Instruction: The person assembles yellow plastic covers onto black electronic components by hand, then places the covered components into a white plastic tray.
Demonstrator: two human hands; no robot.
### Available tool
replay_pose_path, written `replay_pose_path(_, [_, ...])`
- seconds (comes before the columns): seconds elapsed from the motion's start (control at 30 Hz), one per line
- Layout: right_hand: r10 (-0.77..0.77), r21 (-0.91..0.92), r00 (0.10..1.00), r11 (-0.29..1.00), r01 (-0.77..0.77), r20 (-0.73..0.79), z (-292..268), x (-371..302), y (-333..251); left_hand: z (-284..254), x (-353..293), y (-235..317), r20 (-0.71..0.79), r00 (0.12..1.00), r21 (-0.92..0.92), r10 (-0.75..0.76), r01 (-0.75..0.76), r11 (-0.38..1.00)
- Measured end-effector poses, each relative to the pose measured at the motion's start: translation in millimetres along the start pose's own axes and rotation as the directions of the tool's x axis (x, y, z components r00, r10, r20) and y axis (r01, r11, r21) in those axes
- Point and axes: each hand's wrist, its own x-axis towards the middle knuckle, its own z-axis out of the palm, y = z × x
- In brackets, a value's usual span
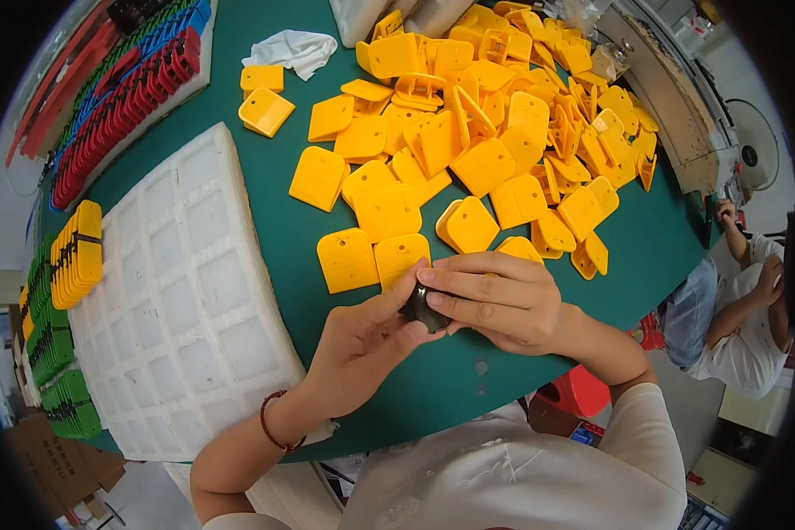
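Green table [437, 393], one: near edge curving just in front of the person's torso; table surface showing in a band between the tray and the yellow heap, and again between the hands and the near edge

White gridded tray [181, 274], one: lying on the left of the table, right edge slanting from back to front, lower right corner partly behind the left forearm

Yellow plates [387, 212], one heap: filling the back and right, front edge just beyond the hands; overlapped too closely to count. Two lie apart at the left, near the cloth; two more sit side by side at the front

Bundles at the tray's left edge: one yellow bundle [78, 256], bound with a black band; two green bundles [71, 406] nearer the person

White cloth [291, 51], one: crumpled, at the back

Hands, two: left hand [353, 344] pinching the dark piece between thumb and fingers; right hand [508, 305] holding its other side with bent fingertips, thumb mostly hidden

Dark rounded piece [429, 311], one: between both hands, above the table's front part

Beaded bracelet [272, 427], one: left wrist
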Motion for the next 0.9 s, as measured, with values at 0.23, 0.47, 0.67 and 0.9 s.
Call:
replay_pose_path(0.23, [0.143, 0.173, 0.99, 0.975, -0.143, 0.01, -3.9, 7.1, -5.8, 5.6, 0.9, -3.3, -0.199, 0.976, 0.074, 0.085, -0.071, 0.995])
replay_pose_path(0.47, [0.249, 0.227, 0.967, 0.94, -0.254, 0.051, 0.8, -0.1, -5.1, 2.1, -6.6, -0.3, -0.092, 0.99, 0.382, 0.103, -0.061, 0.922])
replay_pose_path(0.67, [0.236, 0.381, 0.97, 0.893, -0.241, 0.059, 0.0, 1.6, -5.1, 4.1, -8.2, 1.3, -0.049, 0.972, 0.484, 0.228, -0.176, 0.857])
replay_pose_path(0.9, [0.234, 0.414, 0.971, 0.88, -0.233, 0.05, 2.1, -1.8, -5.6, 1.8, -8.1, 3.1, 0.024, 0.956, 0.521, 0.291, -0.261, 0.813])
